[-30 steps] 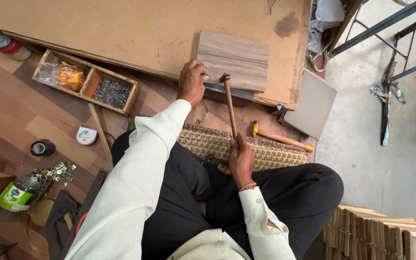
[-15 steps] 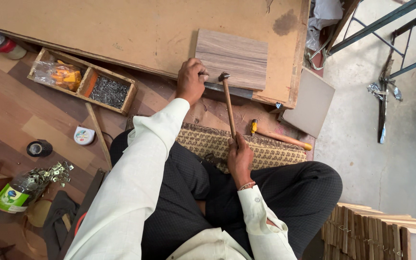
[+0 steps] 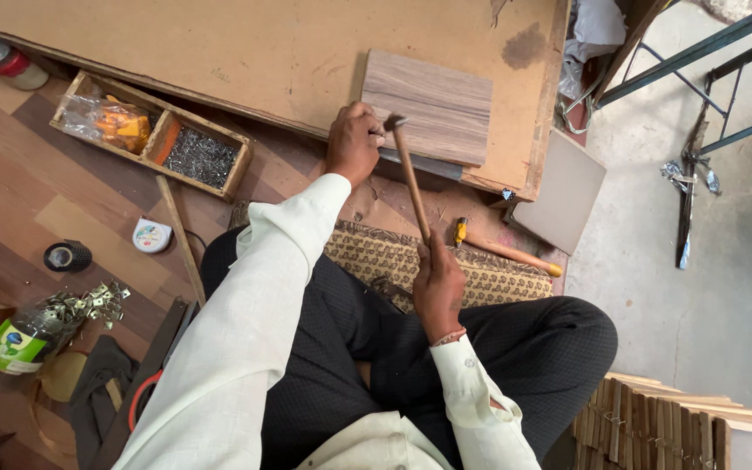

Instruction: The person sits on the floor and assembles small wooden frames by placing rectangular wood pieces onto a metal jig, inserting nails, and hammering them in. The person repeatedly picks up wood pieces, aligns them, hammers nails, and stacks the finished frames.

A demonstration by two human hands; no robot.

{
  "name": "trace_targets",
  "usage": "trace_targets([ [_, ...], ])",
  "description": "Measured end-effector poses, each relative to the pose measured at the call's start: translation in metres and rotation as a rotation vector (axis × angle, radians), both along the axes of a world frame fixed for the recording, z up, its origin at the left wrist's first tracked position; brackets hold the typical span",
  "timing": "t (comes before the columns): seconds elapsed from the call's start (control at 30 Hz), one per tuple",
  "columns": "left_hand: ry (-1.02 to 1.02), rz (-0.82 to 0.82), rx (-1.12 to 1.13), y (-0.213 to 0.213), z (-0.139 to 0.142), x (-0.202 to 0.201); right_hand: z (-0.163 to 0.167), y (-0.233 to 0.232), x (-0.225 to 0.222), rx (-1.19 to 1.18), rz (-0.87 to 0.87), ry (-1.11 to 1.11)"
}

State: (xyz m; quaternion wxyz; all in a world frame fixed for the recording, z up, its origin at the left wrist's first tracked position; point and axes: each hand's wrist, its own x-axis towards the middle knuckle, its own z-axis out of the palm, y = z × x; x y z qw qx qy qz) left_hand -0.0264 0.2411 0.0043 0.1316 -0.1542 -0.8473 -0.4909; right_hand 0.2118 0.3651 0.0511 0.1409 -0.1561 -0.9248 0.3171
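Brown laminate flooring (image 3: 36,209) with a wood pattern covers the left part of the room, and grey concrete floor (image 3: 698,296) is on the right. A person in a white shirt and dark trousers sits on a patterned woven mat (image 3: 393,257), and I see the scene from above. A large flat board of light brown plywood (image 3: 245,48) lies on the floor in front of the person.

On this board, near its right end, rests a small rectangular panel of grey-brown striped wood (image 3: 433,109). The left hand (image 3: 354,144) is closed at the lower left corner of this panel, with fingers pinched together there; what they pinch is too small to tell. The right hand (image 3: 437,283) is closed around the lower end of a hammer with a long wooden handle and small metal head (image 3: 411,178). The head of the hammer is at the panel's lower left corner, just beside the fingers of the left hand.

Left of the person stands a shallow wooden tray with two compartments (image 3: 154,139); one holds dark nails, the other an orange packet. A second hammer with a yellow collar (image 3: 502,251) lies on the floor just beyond the mat. A small round tape measure (image 3: 151,235) lies near the left knee.
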Motion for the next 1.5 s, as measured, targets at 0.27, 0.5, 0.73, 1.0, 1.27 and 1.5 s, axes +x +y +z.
trace_targets([
  [0.27,-0.022,-0.013,0.029,-0.001,-0.005,-0.001,-0.014,0.007,0.005,-0.032,0.022,0.171],
  [0.5,0.026,-0.063,0.163,-0.005,-0.014,-0.009,0.002,0.013,0.007,-0.135,0.0,0.177],
  [0.73,0.071,-0.006,0.229,-0.004,-0.023,-0.01,0.015,0.013,-0.009,-0.018,0.041,0.185],
  [1.0,0.058,0.004,0.152,-0.004,-0.018,-0.004,0.02,0.013,-0.004,-0.099,0.049,0.386],
  [1.27,0.055,-0.009,0.169,-0.005,-0.019,-0.001,0.013,0.02,-0.002,-0.009,0.107,0.375],
  [1.5,0.167,0.033,0.11,-0.003,-0.029,-0.009,-0.014,0.031,-0.005,0.011,0.05,0.237],
])
